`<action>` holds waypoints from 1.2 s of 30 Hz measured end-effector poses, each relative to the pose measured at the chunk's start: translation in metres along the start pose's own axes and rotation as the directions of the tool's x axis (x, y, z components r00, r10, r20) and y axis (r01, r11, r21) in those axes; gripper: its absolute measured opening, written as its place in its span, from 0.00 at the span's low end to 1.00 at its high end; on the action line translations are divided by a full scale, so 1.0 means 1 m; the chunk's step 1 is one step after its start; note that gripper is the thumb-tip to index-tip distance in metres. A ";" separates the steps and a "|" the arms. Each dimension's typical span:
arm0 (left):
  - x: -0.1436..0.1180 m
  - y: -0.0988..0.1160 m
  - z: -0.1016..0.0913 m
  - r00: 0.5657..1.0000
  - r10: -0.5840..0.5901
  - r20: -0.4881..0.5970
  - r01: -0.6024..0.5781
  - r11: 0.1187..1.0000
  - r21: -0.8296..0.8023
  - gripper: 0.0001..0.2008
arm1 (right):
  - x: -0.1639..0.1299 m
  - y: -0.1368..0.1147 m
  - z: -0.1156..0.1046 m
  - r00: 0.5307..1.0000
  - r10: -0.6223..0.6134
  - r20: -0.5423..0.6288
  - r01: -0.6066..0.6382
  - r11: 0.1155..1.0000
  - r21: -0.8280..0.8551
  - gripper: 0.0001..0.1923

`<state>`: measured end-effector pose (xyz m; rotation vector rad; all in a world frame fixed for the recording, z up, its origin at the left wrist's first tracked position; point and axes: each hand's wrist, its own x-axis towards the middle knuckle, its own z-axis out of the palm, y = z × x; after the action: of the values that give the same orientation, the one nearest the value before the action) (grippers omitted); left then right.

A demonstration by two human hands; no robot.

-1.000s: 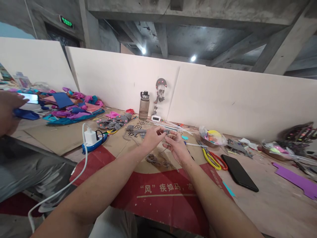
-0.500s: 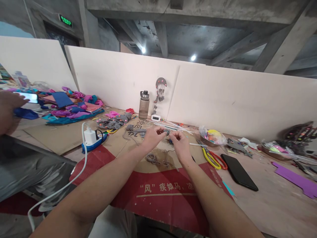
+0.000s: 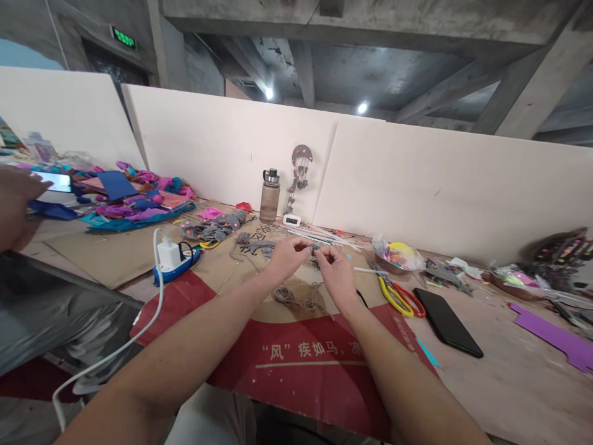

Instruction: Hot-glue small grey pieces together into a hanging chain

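Observation:
My left hand (image 3: 288, 257) and my right hand (image 3: 338, 272) meet over the cardboard (image 3: 259, 303), fingertips nearly touching. Both pinch a small grey felt-like piece (image 3: 312, 247), mostly covered by the fingers, so its shape is unclear. Below them on the cardboard lie a coil of grey cord (image 3: 285, 296) and a looser tangle of thin cord (image 3: 315, 301). Left of my left hand are grey cut pieces (image 3: 259, 247) and a small grey ball of yarn (image 3: 243, 238).
Yellow-and-red-handled scissors (image 3: 401, 298) and a black phone (image 3: 447, 321) lie on the right. Behind stand a bottle (image 3: 269, 198), a small clock (image 3: 291, 220) and a hanging grey ornament (image 3: 302, 162). A power strip (image 3: 178, 267) with a white cable sits left; a co-worker's hand (image 3: 18, 201) is far left.
My right hand has rolled slightly and its fingers have drawn closer to my left fingertips. The grey piece stays between the hands. The surrounding items have not moved.

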<state>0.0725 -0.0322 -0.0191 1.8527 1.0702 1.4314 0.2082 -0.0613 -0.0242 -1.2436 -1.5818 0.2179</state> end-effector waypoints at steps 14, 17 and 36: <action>0.004 -0.004 0.003 0.953 -0.024 0.302 0.126 0.938 -0.323 0.08 | 0.005 0.003 -0.009 0.999 0.020 0.030 -0.020 0.999 0.025 0.16; 0.004 -0.004 0.003 0.952 -0.024 0.304 0.132 0.931 -0.340 0.09 | 0.004 0.004 -0.010 0.999 0.020 0.031 -0.020 1.000 0.000 0.17; 0.002 -0.001 0.001 0.946 -0.122 0.301 0.218 0.926 -0.309 0.10 | 0.004 0.003 -0.009 0.999 -0.013 0.029 0.016 0.991 -0.133 0.20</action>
<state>0.0740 -0.0298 -0.0188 1.6073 0.7698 1.1309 0.2172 -0.0607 -0.0198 -1.3363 -1.6512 0.1223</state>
